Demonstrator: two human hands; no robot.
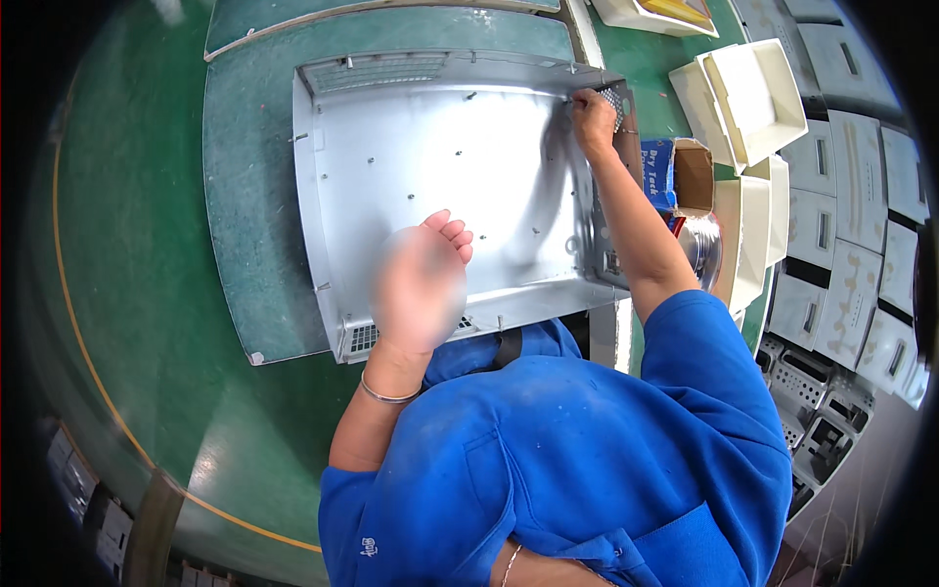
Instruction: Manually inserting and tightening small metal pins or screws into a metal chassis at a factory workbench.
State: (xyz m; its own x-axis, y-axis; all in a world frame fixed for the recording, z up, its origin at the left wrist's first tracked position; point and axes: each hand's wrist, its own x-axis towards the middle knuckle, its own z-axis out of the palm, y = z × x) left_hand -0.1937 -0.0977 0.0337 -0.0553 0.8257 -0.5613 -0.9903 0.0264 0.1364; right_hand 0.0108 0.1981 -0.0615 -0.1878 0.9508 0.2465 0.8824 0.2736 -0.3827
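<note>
A large, shallow sheet-metal case (391, 235) lies on the bench in front of me, its inside facing up. Several small studs stand up from its floor. My left hand (421, 289) is over the near left part of the case, palm up with the fingers curled in. A blur covers its middle, where a dark patch shows, so what it holds cannot be made out. At the far right corner my right hand (594, 119) is closed against the inside of the right wall, beside a perforated area (613, 103). Its fingertips hide whatever they grip.
The green-topped bench (254, 215) extends left of the case. To the right are a blue cardboard box (675, 176), a clear-wrapped roll (700, 245) and cream plastic bins (753, 103). Farther right stand stacked metal panels (856, 176) and grey perforated parts (822, 411).
</note>
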